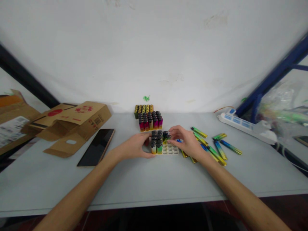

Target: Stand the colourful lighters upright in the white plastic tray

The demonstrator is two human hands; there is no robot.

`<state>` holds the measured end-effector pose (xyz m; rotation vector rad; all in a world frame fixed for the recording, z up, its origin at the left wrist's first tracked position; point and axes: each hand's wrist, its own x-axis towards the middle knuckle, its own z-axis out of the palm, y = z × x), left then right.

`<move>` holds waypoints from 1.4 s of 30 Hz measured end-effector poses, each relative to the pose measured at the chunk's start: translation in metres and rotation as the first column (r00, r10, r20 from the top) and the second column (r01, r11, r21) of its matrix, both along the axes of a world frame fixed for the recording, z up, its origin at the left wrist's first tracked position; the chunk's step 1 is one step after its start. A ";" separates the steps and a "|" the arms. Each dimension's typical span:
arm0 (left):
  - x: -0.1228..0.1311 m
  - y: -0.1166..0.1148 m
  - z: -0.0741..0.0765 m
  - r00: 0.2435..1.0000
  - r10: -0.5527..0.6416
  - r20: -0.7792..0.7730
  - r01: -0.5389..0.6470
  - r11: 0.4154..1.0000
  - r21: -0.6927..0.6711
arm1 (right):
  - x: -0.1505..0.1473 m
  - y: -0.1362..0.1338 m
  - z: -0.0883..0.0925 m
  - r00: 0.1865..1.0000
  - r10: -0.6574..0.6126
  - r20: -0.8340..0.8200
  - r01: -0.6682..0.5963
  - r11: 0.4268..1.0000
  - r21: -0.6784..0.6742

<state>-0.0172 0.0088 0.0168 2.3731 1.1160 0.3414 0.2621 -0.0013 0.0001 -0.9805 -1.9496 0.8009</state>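
A white tray with slots (171,150) lies on the table in front of me. Upright lighters with black tops (157,143) fill its left columns. My left hand (137,147) wraps round the left side of this tray, thumb at the front corner and fingers behind. Between the thumb and fingers of my right hand (184,140) is a lighter with a black top (168,137), tilted over the tray; its lower part is mostly hidden. Loose blue, green and yellow lighters (219,149) lie scattered to the right, some partly covered by my right hand.
Behind the tray stand a block of pink and yellow lighters (151,122) and another of yellow-topped ones (136,111). To the left are a phone (96,147) and an opened cardboard box (79,120). A white power strip (247,127) and plastic bags (279,102) sit at right.
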 end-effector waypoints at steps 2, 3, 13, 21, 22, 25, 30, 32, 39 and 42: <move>0.000 0.000 0.000 1.000 0.004 0.002 -0.004 1.000 -0.009 | -0.005 -0.001 -0.004 0.999 -0.032 0.008 0.032 0.999 0.012; 0.000 0.000 0.000 1.000 0.005 0.003 -0.005 1.000 -0.014 | -0.007 -0.001 -0.005 0.998 -0.044 0.039 0.042 0.999 0.034; 0.001 0.000 0.001 1.000 0.004 0.009 -0.004 1.000 -0.017 | 0.016 0.007 0.013 0.960 -0.181 0.214 0.138 0.970 0.199; 0.000 0.000 0.002 1.000 0.010 -0.022 -0.010 1.000 -0.013 | 0.075 0.029 0.001 0.566 -0.483 0.668 0.469 0.855 0.221; 0.000 0.000 0.002 1.000 0.009 -0.019 -0.009 1.000 -0.013 | 0.080 0.030 -0.001 0.517 -0.490 0.702 0.500 0.838 0.216; 0.000 0.000 0.002 1.000 0.005 -0.007 -0.005 1.000 -0.019 | 0.088 0.033 -0.005 0.467 -0.516 0.718 0.560 0.801 0.211; 0.000 0.000 0.002 1.000 0.011 -0.020 -0.012 1.000 -0.019 | 0.095 0.036 -0.001 0.560 -0.505 0.657 0.587 0.801 0.116; 0.000 0.000 0.001 1.000 0.011 -0.020 -0.011 1.000 -0.019 | 0.098 0.036 0.000 0.597 -0.505 0.624 0.610 0.790 0.056; 0.000 0.000 0.002 0.999 0.022 -0.036 -0.022 1.000 0.006 | 0.102 0.036 0.006 0.749 -0.454 0.482 0.526 0.850 -0.018; 0.000 -0.001 0.002 0.999 0.025 -0.029 -0.025 1.000 0.003 | 0.093 0.033 0.012 0.843 -0.434 0.317 0.472 0.880 -0.051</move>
